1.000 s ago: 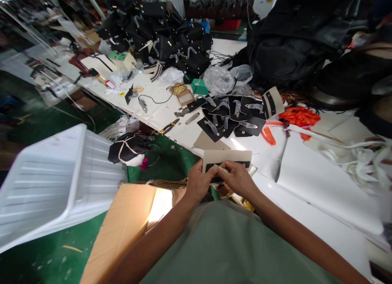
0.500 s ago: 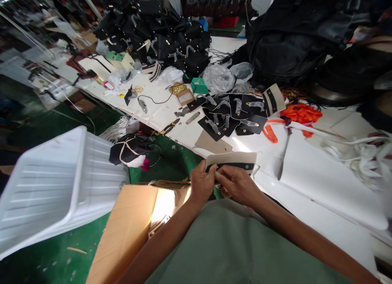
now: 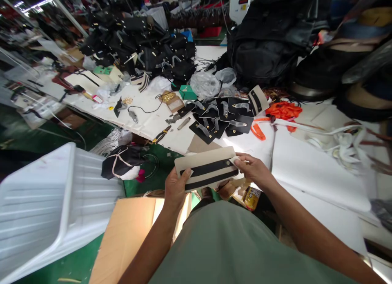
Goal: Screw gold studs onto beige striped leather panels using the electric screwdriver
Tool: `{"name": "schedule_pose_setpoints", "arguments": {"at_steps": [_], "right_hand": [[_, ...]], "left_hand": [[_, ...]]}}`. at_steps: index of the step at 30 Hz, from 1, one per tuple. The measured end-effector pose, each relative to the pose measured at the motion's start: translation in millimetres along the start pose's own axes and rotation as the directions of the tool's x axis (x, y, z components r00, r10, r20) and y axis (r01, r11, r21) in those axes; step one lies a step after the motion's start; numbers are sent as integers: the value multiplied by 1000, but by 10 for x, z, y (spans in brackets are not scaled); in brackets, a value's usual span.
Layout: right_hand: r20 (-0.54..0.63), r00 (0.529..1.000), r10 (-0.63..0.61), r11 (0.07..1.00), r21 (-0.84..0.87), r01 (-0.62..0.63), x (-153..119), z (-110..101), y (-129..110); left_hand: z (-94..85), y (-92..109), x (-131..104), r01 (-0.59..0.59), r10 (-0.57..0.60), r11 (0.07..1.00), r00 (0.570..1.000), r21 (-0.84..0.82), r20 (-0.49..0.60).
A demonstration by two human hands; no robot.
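Observation:
Both hands hold a beige panel with two black stripes (image 3: 206, 168) flat above the table's near edge. My left hand (image 3: 175, 188) grips its left end from below, thumb on top. At the panel's right end, my right hand (image 3: 252, 170) pinches the edge. A pile of black flaps with gold snaps (image 3: 219, 116) lies on the white table (image 3: 309, 161) just beyond, next to another striped beige panel (image 3: 257, 100).
An open cardboard box (image 3: 128, 231) sits on the green floor by my left knee, with a white plastic crate (image 3: 39, 206) further left. Pliers (image 3: 161, 134), orange straps (image 3: 283, 111), white straps (image 3: 346, 143) and heaps of black bags (image 3: 143, 47) crowd the table.
My hands have spread apart to the panel's two ends and lifted it, so its striped face now shows fully. The view has shifted slightly.

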State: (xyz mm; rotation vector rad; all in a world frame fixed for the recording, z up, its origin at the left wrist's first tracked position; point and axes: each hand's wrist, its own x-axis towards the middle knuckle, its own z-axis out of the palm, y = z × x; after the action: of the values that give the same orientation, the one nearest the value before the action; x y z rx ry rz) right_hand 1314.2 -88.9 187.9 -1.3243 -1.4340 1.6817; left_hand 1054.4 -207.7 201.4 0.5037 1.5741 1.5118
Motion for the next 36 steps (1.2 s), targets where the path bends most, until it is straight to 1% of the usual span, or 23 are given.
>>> {"name": "schedule_pose_setpoints", "arguments": {"at_steps": [3, 5, 7, 9, 11, 13, 15, 17, 19, 20, 22, 24, 27, 31, 33, 36], "right_hand": [[133, 986, 104, 992, 55, -112, -55, 23, 23], [169, 979, 116, 990, 59, -127, -90, 29, -4], [176, 982, 66, 996, 40, -74, -107, 13, -55], [210, 978, 2, 1000, -8, -1, -112, -6, -120], [246, 968, -39, 997, -52, 54, -120, -5, -182], [269, 961, -63, 993, -77, 86, -143, 22, -230], [263, 961, -86, 989, -90, 113, -181, 62, -260], [237, 965, -110, 983, -120, 141, -226, 91, -275], [203, 970, -134, 972, -164, 169, -268, 95, -278], [192, 970, -150, 966, -181, 186, -286, 88, -275], [181, 965, -188, 957, -186, 221, -317, 59, -259], [166, 958, -236, 949, -174, 264, -338, 22, -231], [121, 948, -293, 934, -175, 311, -353, -15, -176], [103, 946, -306, 926, -197, 321, -345, 1, -116], [102, 946, -307, 924, -206, 322, -339, 27, -103], [91, 946, -310, 922, -215, 323, -337, 62, -101]], "left_hand": [[-13, 18, -55, 29, -29, 1000, 999, -6, 19], [-82, 97, -58, 88, -89, 996, 995, 26, 49], [-176, 245, -22, 117, -126, 989, 987, 96, 97], [-248, 444, 50, 95, -123, 981, 978, 167, 167], [-247, 647, 136, 79, -144, 967, 954, 242, 263], [-146, 797, 206, 65, -191, 938, 917, 341, 350], [44, 862, 241, -19, -201, 892, 878, 451, 434], [274, 848, 250, -161, -169, 847, 822, 506, 543], [485, 787, 250, -273, -151, 819, 746, 504, 648], [570, 751, 251, -297, -154, 817, 714, 494, 683], [689, 684, 251, -294, -170, 830, 676, 474, 717], [746, 635, 246, -267, -174, 851, 670, 452, 722], [766, 590, 222, -227, -164, 877, 687, 424, 708], [761, 529, 167, -109, -263, 874, 713, 473, 650], [757, 496, 137, -86, -265, 878, 733, 471, 627], [743, 468, 92, -85, -241, 886, 756, 457, 608]]}}
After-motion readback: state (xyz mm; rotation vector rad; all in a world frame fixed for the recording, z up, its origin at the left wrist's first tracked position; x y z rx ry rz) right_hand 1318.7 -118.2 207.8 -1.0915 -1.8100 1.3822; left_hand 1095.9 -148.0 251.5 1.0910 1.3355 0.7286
